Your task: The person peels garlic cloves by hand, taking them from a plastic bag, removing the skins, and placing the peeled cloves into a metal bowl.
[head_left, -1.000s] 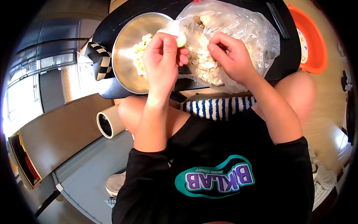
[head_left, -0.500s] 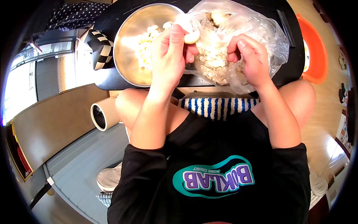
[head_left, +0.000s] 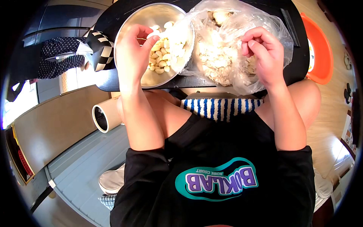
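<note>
My left hand (head_left: 133, 53) is over the left side of a metal bowl (head_left: 130, 19), thumb and fingers apart, open. Peeled garlic cloves (head_left: 162, 55) lie heaped in the bowl, some washed out by glare. A pale shape near the left fingertips could be another clove; I cannot tell whether it touches them. Above the right part of a clear plastic bag (head_left: 278, 34) is my right hand (head_left: 266, 53), its fingers curled in a pinch. What they hold, if anything, is hidden. Papery garlic skins (head_left: 217, 62) fill the bag, with a larger pale bulb (head_left: 221, 17) at its far end.
Bowl and bag stand on a black table (head_left: 300, 72). An orange basin (head_left: 319, 53) is beyond its right edge, and a dark bar (head_left: 289, 28) lies at the right. A checkered cushion (head_left: 101, 51) and a person in dotted clothing (head_left: 56, 47) are at the left.
My left hand has moved left over the bowl, its fingers parting from the garlic clove held earlier. My right hand has shifted slightly right. At the left, the person has come further into view.
</note>
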Tool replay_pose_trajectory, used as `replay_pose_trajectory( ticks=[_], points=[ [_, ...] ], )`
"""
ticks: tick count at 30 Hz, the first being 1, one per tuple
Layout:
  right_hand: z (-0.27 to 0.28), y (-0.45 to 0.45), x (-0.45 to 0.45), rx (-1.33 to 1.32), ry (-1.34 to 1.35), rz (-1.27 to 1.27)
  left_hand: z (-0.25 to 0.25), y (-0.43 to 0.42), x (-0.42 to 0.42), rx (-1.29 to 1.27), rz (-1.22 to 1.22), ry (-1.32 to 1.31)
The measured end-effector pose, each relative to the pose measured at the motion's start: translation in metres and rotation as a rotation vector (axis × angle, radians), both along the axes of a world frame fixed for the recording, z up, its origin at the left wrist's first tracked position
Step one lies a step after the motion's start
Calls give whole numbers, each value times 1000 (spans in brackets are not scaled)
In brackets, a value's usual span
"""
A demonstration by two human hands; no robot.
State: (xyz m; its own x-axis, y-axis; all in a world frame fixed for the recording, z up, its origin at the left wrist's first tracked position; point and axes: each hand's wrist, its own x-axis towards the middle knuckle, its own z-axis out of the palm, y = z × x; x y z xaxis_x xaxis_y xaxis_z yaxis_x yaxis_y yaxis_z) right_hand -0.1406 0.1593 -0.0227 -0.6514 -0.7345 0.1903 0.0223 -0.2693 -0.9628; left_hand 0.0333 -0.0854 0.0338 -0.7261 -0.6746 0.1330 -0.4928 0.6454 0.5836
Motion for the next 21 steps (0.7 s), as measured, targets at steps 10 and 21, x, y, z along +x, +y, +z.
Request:
replay_pose_trajectory(
  ticks=[10,21],
  points=[
    [3,4,-8,-57,7,-8,-12,-16,6,-12,-51,-187],
    [21,15,-25,65,3,174,-13,0,-2,-261,32,-190]
  ],
)
